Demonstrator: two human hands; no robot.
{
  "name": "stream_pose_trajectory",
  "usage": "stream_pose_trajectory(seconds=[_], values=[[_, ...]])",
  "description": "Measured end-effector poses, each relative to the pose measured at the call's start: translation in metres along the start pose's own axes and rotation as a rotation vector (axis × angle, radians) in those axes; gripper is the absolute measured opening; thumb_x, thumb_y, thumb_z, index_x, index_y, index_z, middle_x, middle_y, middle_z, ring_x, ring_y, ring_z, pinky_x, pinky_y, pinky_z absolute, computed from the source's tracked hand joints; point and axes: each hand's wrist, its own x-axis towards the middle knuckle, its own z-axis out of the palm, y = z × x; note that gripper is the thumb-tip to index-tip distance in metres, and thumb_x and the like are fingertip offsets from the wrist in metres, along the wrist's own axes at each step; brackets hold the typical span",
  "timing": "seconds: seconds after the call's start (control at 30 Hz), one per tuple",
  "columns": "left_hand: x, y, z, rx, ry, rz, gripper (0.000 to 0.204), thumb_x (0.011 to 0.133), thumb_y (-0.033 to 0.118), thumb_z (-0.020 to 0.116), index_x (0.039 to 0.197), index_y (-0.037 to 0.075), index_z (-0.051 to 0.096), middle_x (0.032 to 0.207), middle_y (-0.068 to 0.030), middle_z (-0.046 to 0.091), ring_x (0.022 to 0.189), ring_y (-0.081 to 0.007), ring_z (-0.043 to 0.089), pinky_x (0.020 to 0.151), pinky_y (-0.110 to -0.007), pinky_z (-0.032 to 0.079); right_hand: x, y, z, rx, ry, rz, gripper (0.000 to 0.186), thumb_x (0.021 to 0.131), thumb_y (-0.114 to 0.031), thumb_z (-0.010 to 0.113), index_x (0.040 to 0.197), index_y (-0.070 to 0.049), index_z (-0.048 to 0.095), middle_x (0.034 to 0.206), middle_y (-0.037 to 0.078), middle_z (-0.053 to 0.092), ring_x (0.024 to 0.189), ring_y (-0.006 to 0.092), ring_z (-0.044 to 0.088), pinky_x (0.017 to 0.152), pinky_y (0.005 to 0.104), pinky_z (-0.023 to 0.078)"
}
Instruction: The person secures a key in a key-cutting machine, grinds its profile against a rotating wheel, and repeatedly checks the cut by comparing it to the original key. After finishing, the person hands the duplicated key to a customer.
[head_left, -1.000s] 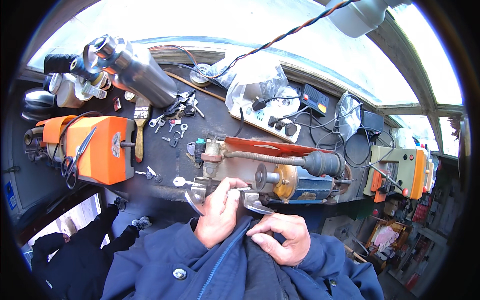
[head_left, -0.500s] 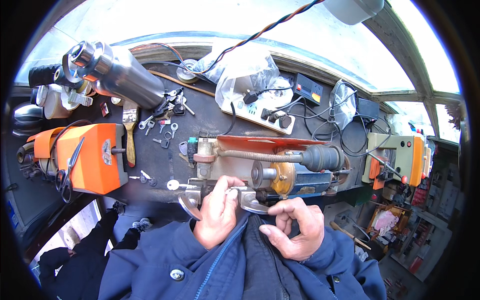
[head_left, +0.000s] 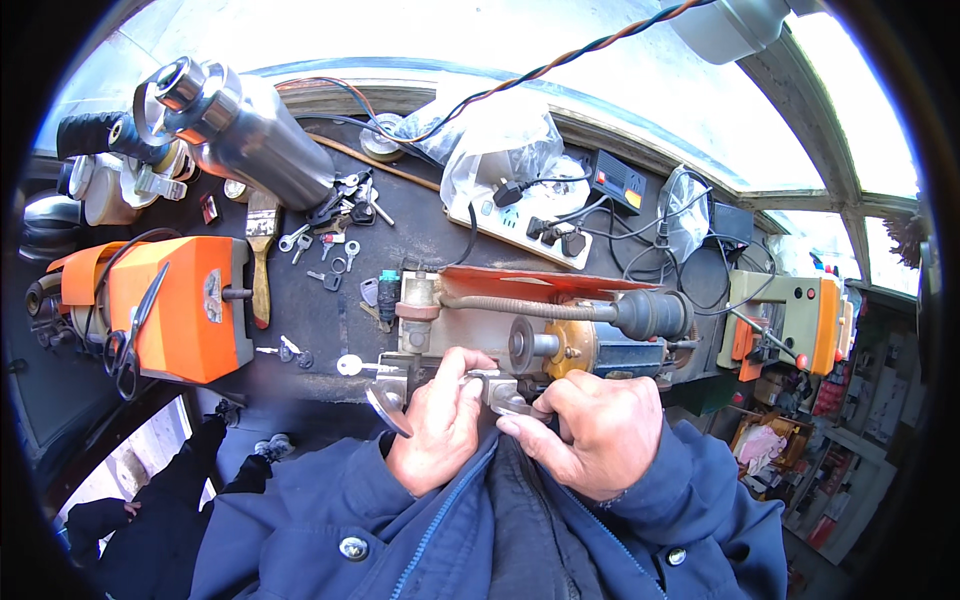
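Note:
A key-cutting machine (head_left: 600, 352) sits at the bench's front edge, with a grey cutter wheel (head_left: 521, 343) and two clamps. My right hand (head_left: 600, 440) is closed, thumb and bent forefinger pinching the curved metal clamp lever (head_left: 510, 397) of the right clamp. Between the clamps, my left hand (head_left: 435, 430) is closed, its fingertips against the right clamp; whatever they pinch is hidden. From the left clamp a key (head_left: 349, 365) sticks out leftward, bow showing. That clamp's own curved lever (head_left: 388, 410) hangs beside my left wrist.
Loose keys (head_left: 350, 205) and a paintbrush (head_left: 262, 245) lie behind, near a steel flask (head_left: 265, 140). An orange machine (head_left: 165, 310) with scissors (head_left: 125, 350) stands left. Behind are a power strip (head_left: 520, 235) and cables; a beige machine (head_left: 780, 315) stands right. Another person (head_left: 150, 530) is lower left.
My right hand has moved in and up, its thumb and forefinger now closed on the right clamp's lever. The left hand stays at the clamp. The whole view has shifted slightly.

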Motion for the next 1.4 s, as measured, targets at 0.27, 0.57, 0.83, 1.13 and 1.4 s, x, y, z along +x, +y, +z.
stream_pose_trajectory(seconds=[0.27, 0.57, 0.83, 1.13, 1.4], values=[[-0.003, 0.005, -0.006, -0.048, -0.057, -0.133, 0.020, 0.104, 0.002, 0.041, 0.121, 0.002, 0.052, 0.082, -0.0016, 0.056, 0.068, -0.0045, 0.043, 0.062, -0.023, 0.041, 0.001, 0.005, 0.028, 1.288, -0.311, 0.662, 0.043, 0.100, -0.027, 0.049, 0.079, 0.003, 0.069, 0.078, 0.018, 0.074, 0.046, 0.0170, 0.053, 0.043, 0.0299, 0.042], [-0.010, -0.004, -0.004, -0.539, -0.046, -0.257, 0.038, 0.107, 0.022, 0.048, 0.141, 0.007, 0.037, 0.078, -0.0006, 0.050, 0.057, -0.0061, 0.043, 0.052, -0.021, 0.035, 0.004, 0.018, 0.035, 1.494, -0.544, 0.715, 0.067, 0.102, -0.056, 0.041, 0.099, 0.006, 0.067, 0.069, 0.012, 0.068, 0.043, 0.0069, 0.042, 0.040, 0.0220, 0.038], [-0.014, -0.012, -0.001, -0.889, -0.075, -0.280, 0.038, 0.109, 0.032, 0.043, 0.139, 0.008, 0.039, 0.082, -0.0060, 0.057, 0.062, -0.0129, 0.055, 0.058, -0.024, 0.044, -0.005, 0.016, 0.056, 1.484, -0.514, 0.572, 0.049, 0.100, -0.040, 0.039, 0.101, 0.000, 0.067, 0.063, 0.012, 0.065, 0.040, 0.0073, 0.036, 0.039, 0.0235, 0.031], [-0.021, -0.024, 0.009, -0.893, -0.119, -0.174, 0.038, 0.107, 0.032, 0.049, 0.137, 0.010, 0.038, 0.083, -0.0067, 0.057, 0.068, -0.0135, 0.060, 0.061, -0.024, 0.048, -0.036, 0.013, 0.069, 1.370, -0.429, 0.407, 0.042, 0.100, -0.034, 0.040, 0.108, -0.002, 0.067, 0.070, 0.010, 0.070, 0.051, 0.0075, 0.045, 0.052, 0.0230, 0.038], [-0.012, -0.027, 0.029, -0.927, -0.162, -0.156, 0.037, 0.110, 0.030, 0.043, 0.139, 0.010, 0.034, 0.083, -0.0067, 0.057, 0.070, -0.0135, 0.059, 0.065, -0.025, 0.050, -0.042, 0.028, 0.050, 1.332, -0.427, 0.538, 0.050, 0.096, -0.041, 0.044, 0.090, 0.002, 0.069, 0.069, 0.011, 0.071, 0.052, 0.0093, 0.048, 0.053, 0.0257, 0.041]])
